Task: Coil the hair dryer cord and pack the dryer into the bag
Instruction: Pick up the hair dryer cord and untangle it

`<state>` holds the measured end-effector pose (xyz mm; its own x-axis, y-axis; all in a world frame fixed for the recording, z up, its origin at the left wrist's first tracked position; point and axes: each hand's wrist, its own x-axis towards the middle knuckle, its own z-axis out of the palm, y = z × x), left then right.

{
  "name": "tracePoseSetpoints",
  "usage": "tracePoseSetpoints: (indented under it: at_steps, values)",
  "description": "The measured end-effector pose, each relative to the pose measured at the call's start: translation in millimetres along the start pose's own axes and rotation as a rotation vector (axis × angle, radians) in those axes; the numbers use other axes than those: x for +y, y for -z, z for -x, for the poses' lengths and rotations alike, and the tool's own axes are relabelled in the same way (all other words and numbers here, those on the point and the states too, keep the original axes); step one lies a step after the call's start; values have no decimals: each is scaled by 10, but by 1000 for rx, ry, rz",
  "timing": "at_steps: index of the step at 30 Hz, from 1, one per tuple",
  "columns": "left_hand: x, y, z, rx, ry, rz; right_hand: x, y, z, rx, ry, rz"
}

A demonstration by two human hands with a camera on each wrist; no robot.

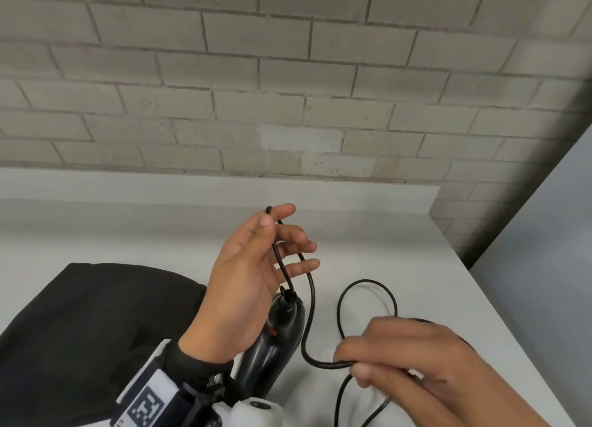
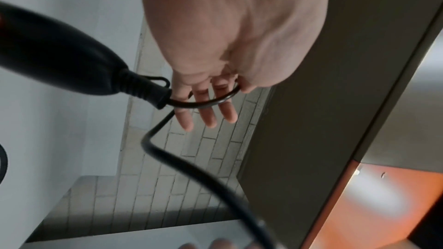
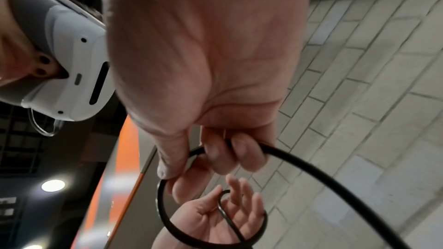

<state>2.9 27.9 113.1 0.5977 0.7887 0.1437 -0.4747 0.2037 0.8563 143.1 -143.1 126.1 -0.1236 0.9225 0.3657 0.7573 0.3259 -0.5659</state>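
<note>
Cord [image 1: 310,301] looped over left-hand fingers [image 1: 298,238], right-pinched.

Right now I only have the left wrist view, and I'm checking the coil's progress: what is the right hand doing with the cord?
Observer: The right hand pinches the cord between thumb and fingers, low over the table.
Operator: How much cord is uncoiled?
Observer: One loose loop lies on the table just beyond that grip.
Operator: And the bag?
Observer: A black bag lies on the table, left of the hair dryer.
</note>
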Motion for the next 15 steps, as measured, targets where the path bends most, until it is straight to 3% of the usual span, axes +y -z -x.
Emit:
tracePoseSetpoints:
  at_steps: [6, 11, 15]
  values:
    - [-120, -62, 89, -135, 6, -138, -72, -29, -245, 25, 34, -84]
    - [-169, -35, 155, -296, -13, -312, -93, -6, -392, 205, 16, -198]
    - [-213, -11, 152, -332, 25, -203, -59, 28, -468, 347, -8, -245]
